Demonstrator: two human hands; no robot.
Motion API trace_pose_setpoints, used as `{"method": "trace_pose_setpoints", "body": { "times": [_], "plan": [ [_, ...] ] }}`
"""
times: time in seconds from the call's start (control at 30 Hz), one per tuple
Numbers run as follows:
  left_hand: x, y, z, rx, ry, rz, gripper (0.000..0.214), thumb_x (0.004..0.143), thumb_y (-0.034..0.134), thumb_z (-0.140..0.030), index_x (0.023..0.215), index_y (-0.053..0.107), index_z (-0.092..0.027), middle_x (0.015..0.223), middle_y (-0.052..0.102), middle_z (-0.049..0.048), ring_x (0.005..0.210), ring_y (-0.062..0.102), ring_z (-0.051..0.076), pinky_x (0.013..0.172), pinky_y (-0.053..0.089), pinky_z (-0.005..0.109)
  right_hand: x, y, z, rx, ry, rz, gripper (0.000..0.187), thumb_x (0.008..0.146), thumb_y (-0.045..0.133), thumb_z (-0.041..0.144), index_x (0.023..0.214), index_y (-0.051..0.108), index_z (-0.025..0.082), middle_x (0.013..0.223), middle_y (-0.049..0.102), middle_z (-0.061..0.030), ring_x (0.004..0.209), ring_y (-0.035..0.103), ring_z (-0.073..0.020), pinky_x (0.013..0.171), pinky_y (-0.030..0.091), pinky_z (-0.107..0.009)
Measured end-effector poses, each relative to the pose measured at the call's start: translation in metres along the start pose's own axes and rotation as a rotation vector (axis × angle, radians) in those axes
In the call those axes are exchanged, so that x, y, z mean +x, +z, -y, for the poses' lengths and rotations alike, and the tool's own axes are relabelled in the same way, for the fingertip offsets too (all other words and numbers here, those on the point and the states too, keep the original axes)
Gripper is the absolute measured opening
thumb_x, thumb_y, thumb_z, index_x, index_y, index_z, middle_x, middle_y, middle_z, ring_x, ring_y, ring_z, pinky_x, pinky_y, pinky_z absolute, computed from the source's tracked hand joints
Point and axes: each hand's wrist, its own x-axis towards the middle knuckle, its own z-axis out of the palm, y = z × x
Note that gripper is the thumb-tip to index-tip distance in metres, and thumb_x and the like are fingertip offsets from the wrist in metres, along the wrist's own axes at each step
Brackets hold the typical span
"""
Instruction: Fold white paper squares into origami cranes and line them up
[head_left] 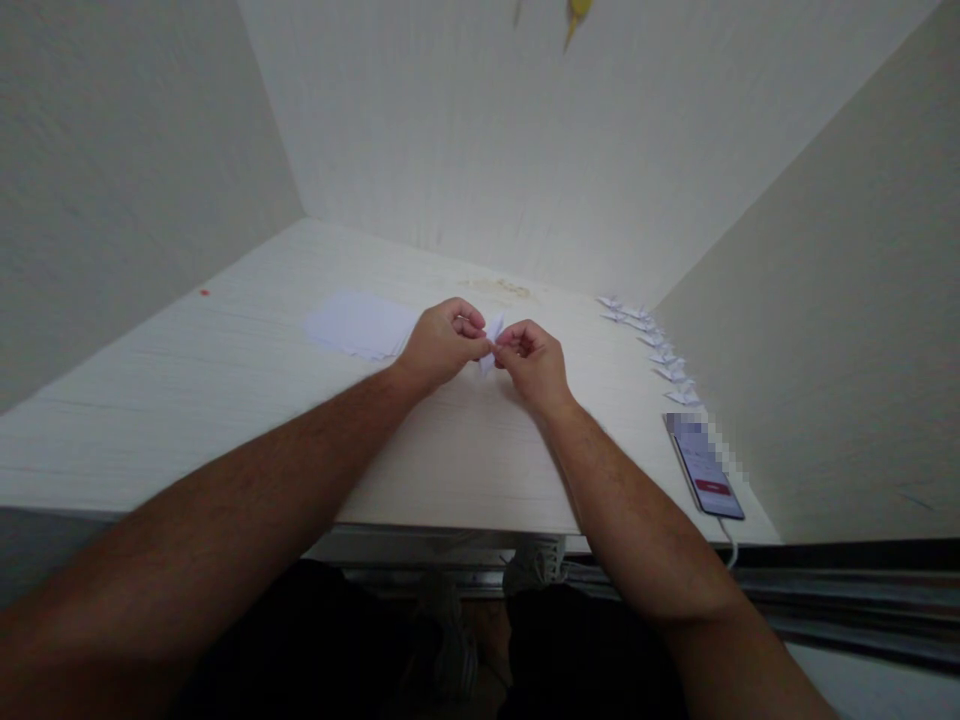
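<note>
Between my two hands is a small folded white paper point(493, 328), held just above the table, with one pointed end up and another part showing below my fingers. My left hand point(448, 343) pinches it from the left with thumb and fingers. From the right, my right hand point(535, 362) grips it the same way, its fingertips close to those of the left. The fingers hide the middle of the folded paper. Left of my left hand lies a stack of white paper sheets point(358, 322), partly behind that hand.
Several folded white paper cranes point(664, 357) line the right side of the white table point(465, 450). Nearer me lies a phone point(703, 465) with a cable point(729, 545). Walls enclose the back and both sides. A small red bit point(205, 292) lies at the left edge.
</note>
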Motion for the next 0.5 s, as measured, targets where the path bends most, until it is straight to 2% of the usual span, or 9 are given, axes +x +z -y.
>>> {"method": "trace_pose_setpoints", "body": {
  "times": [0.07, 0.2, 0.27, 0.37, 0.5],
  "plan": [
    [-0.001, 0.0, 0.001, 0.051, 0.006, -0.013, 0.026, 0.059, 0.076, -0.009, 0.079, 0.061, -0.016, 0.062, 0.066, -0.0025, 0.055, 0.06, 0.011, 0.055, 0.047, 0.023, -0.001, 0.0, -0.001, -0.166, -0.071, -0.051, 0.004, 0.077, 0.067, 0.026, 0.076, 0.066, 0.022, 0.072, 0.066, 0.002, 0.066, 0.059, -0.0127, 0.065, 0.049, -0.029],
    [-0.002, 0.0, 0.0, 0.098, 0.035, -0.013, 0.018, 0.065, 0.073, -0.013, 0.081, 0.066, -0.014, 0.062, 0.068, -0.0006, 0.055, 0.062, 0.012, 0.056, 0.049, 0.024, -0.002, -0.001, 0.003, -0.345, -0.164, -0.135, 0.007, 0.077, 0.065, 0.021, 0.073, 0.071, 0.022, 0.075, 0.069, -0.0002, 0.071, 0.061, -0.0146, 0.07, 0.049, -0.031],
    [-0.003, 0.0, 0.001, 0.126, 0.062, -0.021, 0.015, 0.069, 0.071, -0.014, 0.083, 0.068, -0.014, 0.062, 0.068, 0.0, 0.055, 0.062, 0.012, 0.055, 0.049, 0.024, -0.002, -0.001, 0.007, -0.333, -0.137, -0.135, 0.008, 0.076, 0.065, 0.02, 0.073, 0.072, 0.022, 0.073, 0.07, -0.0004, 0.069, 0.061, -0.0145, 0.069, 0.049, -0.031],
    [-0.003, 0.0, 0.005, 0.174, 0.117, -0.023, 0.017, 0.074, 0.066, -0.016, 0.09, 0.072, -0.014, 0.068, 0.072, 0.0024, 0.059, 0.065, 0.013, 0.058, 0.052, 0.025, -0.003, 0.001, 0.013, -0.255, -0.023, -0.122, 0.007, 0.077, 0.068, 0.025, 0.073, 0.071, 0.021, 0.067, 0.068, 0.0005, 0.061, 0.06, -0.0133, 0.063, 0.049, -0.029],
    [-0.002, 0.0, 0.011, 0.232, 0.204, 0.007, 0.024, 0.073, 0.065, -0.015, 0.096, 0.074, -0.015, 0.082, 0.077, 0.0056, 0.075, 0.071, 0.017, 0.071, 0.057, 0.029, -0.003, 0.004, 0.014, -0.199, 0.044, -0.152, 0.025, 0.069, 0.079, 0.04, 0.071, 0.065, 0.02, 0.065, 0.067, 0.0005, 0.06, 0.059, -0.0125, 0.058, 0.048, -0.027]
  ]
}}
